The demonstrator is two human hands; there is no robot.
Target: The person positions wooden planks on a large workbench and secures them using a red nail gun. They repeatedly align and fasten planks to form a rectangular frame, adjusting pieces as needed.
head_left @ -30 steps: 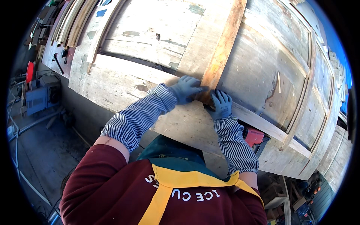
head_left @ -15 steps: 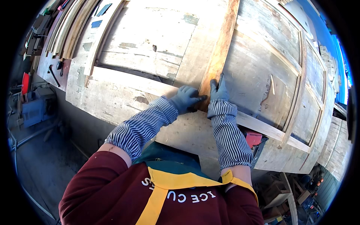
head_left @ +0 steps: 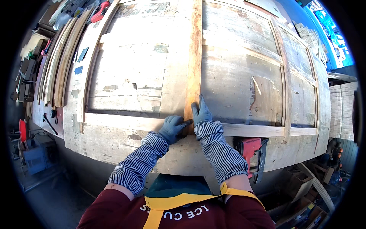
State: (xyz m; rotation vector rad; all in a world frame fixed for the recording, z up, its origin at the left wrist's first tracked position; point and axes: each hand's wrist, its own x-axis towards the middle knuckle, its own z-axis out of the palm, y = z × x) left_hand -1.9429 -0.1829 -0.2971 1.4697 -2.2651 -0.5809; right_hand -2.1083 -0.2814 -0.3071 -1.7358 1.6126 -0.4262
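A long reddish-brown wooden strip point(head_left: 195, 53) runs away from me across a pale wooden frame laid flat on a worn board. Both hands, in grey gloves and striped sleeves, are at its near end. My left hand point(head_left: 172, 129) is on the strip's left side, its thumb pressed on the strip and its fingers curled beside the frame's near rail point(head_left: 126, 120). My right hand point(head_left: 202, 111) grips the right edge, thumb on top and fingers stretched forward along the side. The undersides of the fingers are hidden.
A red and black nail gun point(head_left: 248, 149) rests at the near edge, right of my right arm. Stacked wood strips point(head_left: 68, 57) and a hammer point(head_left: 49, 124) lie on the left. Frame crosspieces point(head_left: 285, 72) stand right. Wooden boxes point(head_left: 299, 183) are below the board at right.
The view has turned, so the strip now runs nearly straight up and more of the nail gun shows. Both hands stay at the strip's near end.
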